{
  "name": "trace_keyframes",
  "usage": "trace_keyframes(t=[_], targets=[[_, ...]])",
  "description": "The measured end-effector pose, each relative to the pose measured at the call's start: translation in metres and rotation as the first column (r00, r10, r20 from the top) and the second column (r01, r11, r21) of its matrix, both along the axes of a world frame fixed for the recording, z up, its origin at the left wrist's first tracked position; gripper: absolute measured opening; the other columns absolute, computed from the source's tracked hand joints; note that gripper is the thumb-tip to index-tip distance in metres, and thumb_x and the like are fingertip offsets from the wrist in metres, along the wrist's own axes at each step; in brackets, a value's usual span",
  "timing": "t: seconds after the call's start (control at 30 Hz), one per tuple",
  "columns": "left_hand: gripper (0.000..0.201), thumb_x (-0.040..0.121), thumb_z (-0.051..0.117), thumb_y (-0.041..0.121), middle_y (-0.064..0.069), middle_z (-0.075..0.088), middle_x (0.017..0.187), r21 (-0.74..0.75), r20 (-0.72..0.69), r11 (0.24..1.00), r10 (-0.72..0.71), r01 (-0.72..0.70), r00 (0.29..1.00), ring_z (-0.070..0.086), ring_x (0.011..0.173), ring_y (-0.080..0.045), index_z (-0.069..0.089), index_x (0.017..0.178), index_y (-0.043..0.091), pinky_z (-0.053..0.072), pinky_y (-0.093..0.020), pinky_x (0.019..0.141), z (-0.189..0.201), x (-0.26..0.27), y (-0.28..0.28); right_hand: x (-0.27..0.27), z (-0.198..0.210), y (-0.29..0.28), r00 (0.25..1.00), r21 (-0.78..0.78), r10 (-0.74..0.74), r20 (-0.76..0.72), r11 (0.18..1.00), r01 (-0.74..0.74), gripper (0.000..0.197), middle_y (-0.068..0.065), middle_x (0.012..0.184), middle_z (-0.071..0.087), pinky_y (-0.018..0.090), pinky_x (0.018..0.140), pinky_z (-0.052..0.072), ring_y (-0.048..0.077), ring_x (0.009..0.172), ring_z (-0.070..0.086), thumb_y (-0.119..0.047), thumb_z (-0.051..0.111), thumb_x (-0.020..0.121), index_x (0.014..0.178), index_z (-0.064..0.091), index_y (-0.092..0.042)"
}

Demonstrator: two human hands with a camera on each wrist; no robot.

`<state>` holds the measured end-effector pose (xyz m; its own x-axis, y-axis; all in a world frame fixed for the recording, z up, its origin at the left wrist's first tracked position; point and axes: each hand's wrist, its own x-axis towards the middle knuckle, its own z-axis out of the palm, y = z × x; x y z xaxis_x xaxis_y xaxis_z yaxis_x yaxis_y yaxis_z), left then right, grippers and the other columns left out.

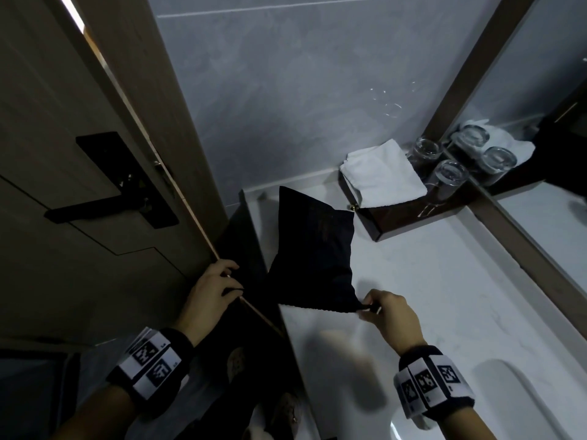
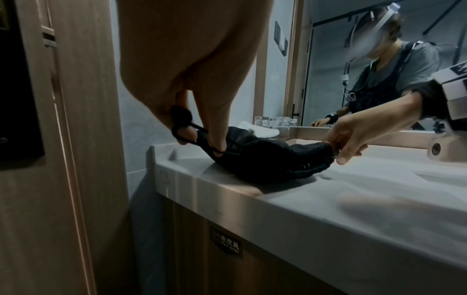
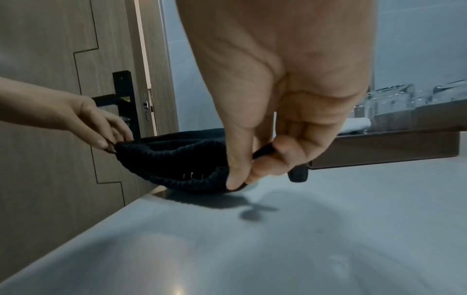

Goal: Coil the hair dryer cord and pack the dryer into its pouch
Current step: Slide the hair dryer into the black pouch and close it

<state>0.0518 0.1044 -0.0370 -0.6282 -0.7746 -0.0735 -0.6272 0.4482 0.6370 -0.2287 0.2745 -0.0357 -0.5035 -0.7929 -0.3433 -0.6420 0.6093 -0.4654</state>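
Note:
A bulging black fabric pouch [image 1: 314, 249] lies on the pale counter [image 1: 444, 296], its gathered mouth toward me. My left hand [image 1: 236, 289] pinches the black drawstring loop [image 2: 182, 137] at the mouth's left end, just off the counter's edge. At the right end, my right hand [image 1: 368, 308] pinches the other drawstring, whose black end [image 3: 298, 175] hangs below the fingers. In the right wrist view the pouch [image 3: 171, 159] has a puckered rim with a narrow gap still showing. The hair dryer and its cord are hidden from view.
A dark wooden tray [image 1: 413, 214] with a folded white towel [image 1: 381, 176] and upturned glasses [image 1: 444, 176] stands at the back, against the mirror [image 1: 540, 154]. A door with a black handle [image 1: 95, 208] is at the left. A sink basin [image 1: 508, 392] lies near right.

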Motion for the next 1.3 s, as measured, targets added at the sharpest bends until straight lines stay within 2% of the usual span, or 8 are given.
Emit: trace_keyframes(t=[0.27, 0.5, 0.63, 0.73, 0.87, 1.03, 1.13, 1.3], targets=[[0.023, 0.096, 0.046, 0.024, 0.008, 0.038, 0.102, 0.104, 0.220, 0.994, -0.038, 0.015, 0.975, 0.045, 0.101, -0.015, 0.054, 0.075, 0.028, 0.026, -0.019, 0.081, -0.005, 0.007, -0.008, -0.015, 0.002, 0.009, 0.972, -0.038, -0.137, -0.192, 0.991, 0.132, 0.022, 0.003, 0.088, 0.054, 0.027, 0.057, 0.032, 0.022, 0.073, 0.051, -0.031, 0.061, 0.089, 0.084, 0.067, -0.011], [0.020, 0.082, 0.062, 0.039, 0.013, 0.061, 0.116, 0.627, -0.414, 0.778, 0.298, 0.032, 0.860, 0.059, 0.105, 0.001, 0.073, 0.091, 0.026, 0.045, -0.008, 0.080, 0.023, -0.010, 0.000, -0.013, 0.007, -0.002, 0.919, -0.417, -0.172, 0.356, 0.851, 0.320, 0.012, 0.002, 0.097, 0.064, 0.007, 0.074, 0.042, 0.008, 0.084, 0.060, -0.005, 0.065, 0.085, 0.077, 0.069, -0.013], [0.026, 0.093, 0.049, 0.028, -0.013, 0.067, 0.108, 0.651, -0.567, 0.726, 0.271, 0.221, 0.778, 0.061, 0.110, -0.020, 0.067, 0.097, 0.010, 0.047, -0.024, 0.097, 0.039, -0.038, 0.016, 0.005, 0.005, -0.019, 0.712, -0.382, -0.047, 0.701, 0.819, 0.429, 0.021, 0.005, 0.102, 0.072, 0.023, 0.093, 0.046, 0.013, 0.102, 0.065, -0.002, 0.049, 0.093, 0.083, 0.067, -0.002], [0.025, 0.092, 0.046, 0.028, -0.007, 0.058, 0.074, 0.643, -0.565, 0.732, 0.253, 0.227, 0.785, 0.062, 0.077, -0.021, 0.054, 0.078, 0.009, 0.050, -0.037, 0.094, 0.047, -0.057, 0.023, 0.018, 0.002, -0.030, 0.535, -0.351, 0.022, 0.845, 0.778, 0.521, 0.025, 0.013, 0.105, 0.071, 0.020, 0.089, 0.051, 0.016, 0.104, 0.066, -0.005, 0.038, 0.098, 0.082, 0.056, 0.000], [0.026, 0.094, 0.046, 0.029, 0.006, 0.039, 0.061, 0.606, -0.514, 0.780, 0.237, 0.153, 0.825, 0.038, 0.055, -0.005, 0.046, 0.073, 0.014, 0.038, -0.022, 0.061, 0.043, -0.059, 0.016, 0.016, -0.005, -0.033, 0.411, -0.281, 0.000, 0.912, 0.729, 0.624, 0.029, 0.010, 0.075, 0.063, 0.024, 0.088, 0.052, 0.020, 0.091, 0.068, -0.010, 0.032, 0.101, 0.079, 0.052, -0.007], [0.027, 0.095, 0.051, 0.027, 0.012, 0.053, 0.060, 0.366, -0.329, 0.924, 0.020, 0.108, 0.944, 0.049, 0.058, 0.004, 0.053, 0.070, 0.017, 0.038, -0.008, 0.058, 0.017, -0.034, -0.002, -0.002, -0.019, -0.022, 0.243, -0.154, -0.053, 0.969, 0.638, 0.754, 0.030, -0.005, 0.055, 0.031, 0.025, 0.068, 0.046, 0.008, 0.045, 0.035, -0.005, 0.028, 0.097, 0.074, 0.048, -0.012], [0.027, 0.094, 0.052, 0.031, 0.005, 0.051, 0.062, 0.231, -0.166, 0.961, -0.115, 0.151, 0.980, 0.050, 0.058, -0.001, 0.051, 0.070, 0.019, 0.037, -0.011, 0.057, 0.005, -0.013, -0.016, -0.015, -0.024, -0.016, 0.412, -0.201, -0.114, 0.904, 0.738, 0.644, 0.032, -0.004, 0.059, 0.031, 0.017, 0.044, 0.027, 0.006, 0.044, 0.024, -0.008, 0.033, 0.099, 0.079, 0.058, -0.009], [0.026, 0.094, 0.049, 0.033, 0.007, 0.055, 0.066, 0.121, -0.104, 0.979, -0.152, 0.164, 0.983, 0.052, 0.059, -0.003, 0.052, 0.072, 0.020, 0.038, -0.012, 0.058, 0.004, 0.005, -0.039, -0.041, -0.019, -0.015, 0.843, -0.267, -0.059, 0.535, 0.935, 0.235, 0.029, -0.010, 0.068, 0.060, 0.013, 0.049, 0.036, 0.006, 0.053, 0.041, -0.007, 0.047, 0.094, 0.079, 0.071, -0.013]])
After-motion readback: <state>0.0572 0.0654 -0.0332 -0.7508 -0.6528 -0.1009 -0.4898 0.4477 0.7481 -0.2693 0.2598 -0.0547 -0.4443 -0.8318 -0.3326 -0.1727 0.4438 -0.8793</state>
